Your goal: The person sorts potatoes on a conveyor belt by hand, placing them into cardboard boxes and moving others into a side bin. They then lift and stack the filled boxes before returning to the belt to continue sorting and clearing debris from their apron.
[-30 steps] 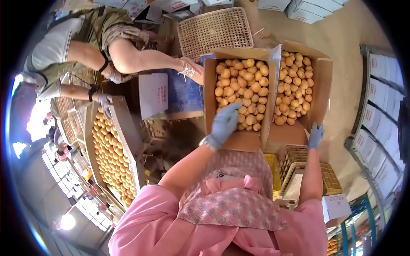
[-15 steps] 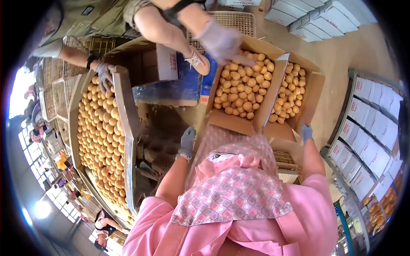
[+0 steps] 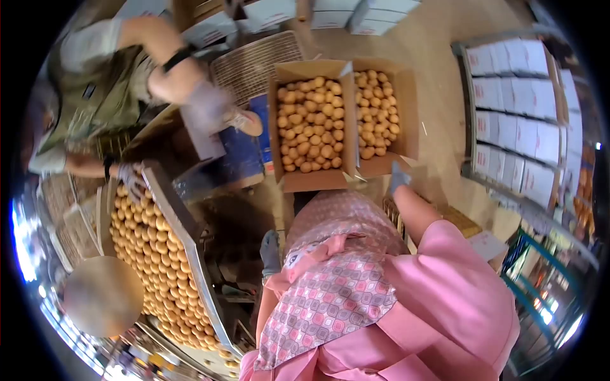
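Observation:
My left hand [image 3: 270, 252], in a grey-blue glove, hangs beside my patterned apron [image 3: 337, 279], its fingers looking loosely curled and nothing visible in them. My right hand [image 3: 399, 178], gloved alike, is at the near right corner of the right carton [image 3: 406, 130], by its lower flap; blur hides its fingers and I cannot tell whether it grips the cardboard. Beside it stands the left carton [image 3: 314, 183], flaps up. Both are filled with round yellow-brown produce [image 3: 311, 124].
A long sorting bin [image 3: 197, 273] of the same produce runs down the left. A co-worker's gloved hand [image 3: 131, 180] rests at its top end; their other hand [image 3: 206, 105] is blurred. White boxes [image 3: 508, 127] are stacked on a rack at right. A blurred round tan shape [image 3: 105, 295] appears lower left.
My view has turned, so the cartons and bin sit further left. My right hand is closer to the right carton's near flap. The co-worker's blurred hand has left the left carton.

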Available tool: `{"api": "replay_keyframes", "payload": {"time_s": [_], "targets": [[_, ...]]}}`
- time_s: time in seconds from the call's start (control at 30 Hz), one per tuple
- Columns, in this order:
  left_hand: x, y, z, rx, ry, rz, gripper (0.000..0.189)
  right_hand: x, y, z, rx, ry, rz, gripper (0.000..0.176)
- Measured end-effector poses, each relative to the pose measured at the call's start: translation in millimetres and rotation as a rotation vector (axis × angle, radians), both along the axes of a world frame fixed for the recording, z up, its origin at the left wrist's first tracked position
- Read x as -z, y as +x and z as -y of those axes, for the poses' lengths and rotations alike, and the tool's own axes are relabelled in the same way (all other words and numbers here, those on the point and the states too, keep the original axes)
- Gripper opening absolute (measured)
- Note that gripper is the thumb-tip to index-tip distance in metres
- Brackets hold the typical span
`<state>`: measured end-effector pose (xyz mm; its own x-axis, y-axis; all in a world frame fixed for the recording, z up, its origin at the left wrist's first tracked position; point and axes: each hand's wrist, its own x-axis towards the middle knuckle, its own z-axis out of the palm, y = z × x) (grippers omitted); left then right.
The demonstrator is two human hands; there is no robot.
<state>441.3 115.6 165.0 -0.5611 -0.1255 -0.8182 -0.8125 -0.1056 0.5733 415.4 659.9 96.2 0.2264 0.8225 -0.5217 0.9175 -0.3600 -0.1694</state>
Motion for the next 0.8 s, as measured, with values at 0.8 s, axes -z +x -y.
{"api": "replay_keyframes", "payload": {"time_s": [0.8], "targets": [[63,-271,-224,0.013,0.698,0.408,0.083,-58,-196,130,-0.965,0.188,-0.652,0.059]]}}
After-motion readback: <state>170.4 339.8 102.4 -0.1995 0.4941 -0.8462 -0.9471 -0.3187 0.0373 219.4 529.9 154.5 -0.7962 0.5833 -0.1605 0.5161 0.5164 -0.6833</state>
